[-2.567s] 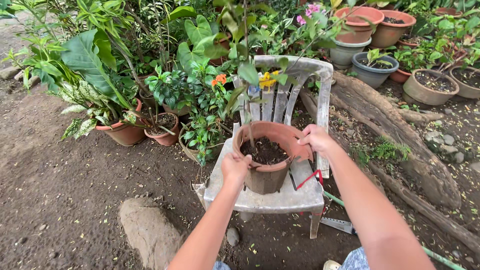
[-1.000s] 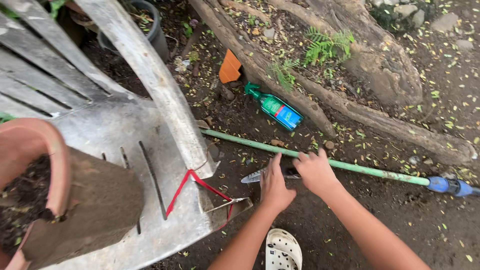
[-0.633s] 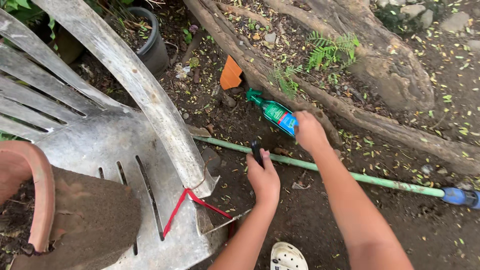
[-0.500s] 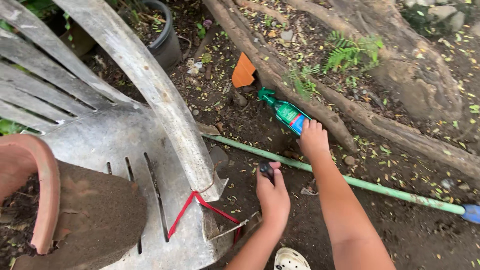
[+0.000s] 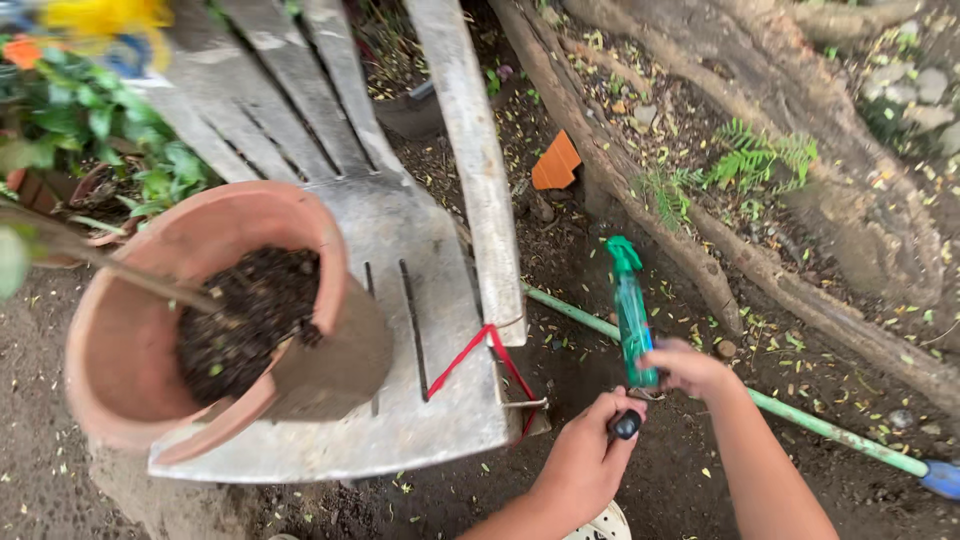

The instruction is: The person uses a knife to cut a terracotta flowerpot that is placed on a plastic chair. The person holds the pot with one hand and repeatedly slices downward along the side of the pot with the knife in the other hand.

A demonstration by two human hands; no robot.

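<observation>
In the head view, my right hand (image 5: 690,368) is low and right of the middle. Its fingers are wrapped tight around the bottom of a green spray bottle (image 5: 631,312), which points up. My left hand (image 5: 585,462) is at the bottom middle, closed around a small black handle (image 5: 626,425). I cannot see the rest of that tool.

At the left, a cracked clay pot (image 5: 190,320) full of dark soil sits on an old white chair (image 5: 420,330). A red cord (image 5: 480,350) ties the chair's arm. A green hose (image 5: 800,420) lies on the dirt behind my hands.

The bottle could slip, since I only hold its bottom end. The pot sits near the seat's front edge and has a big crack, so a bump to the chair could spill the soil.
</observation>
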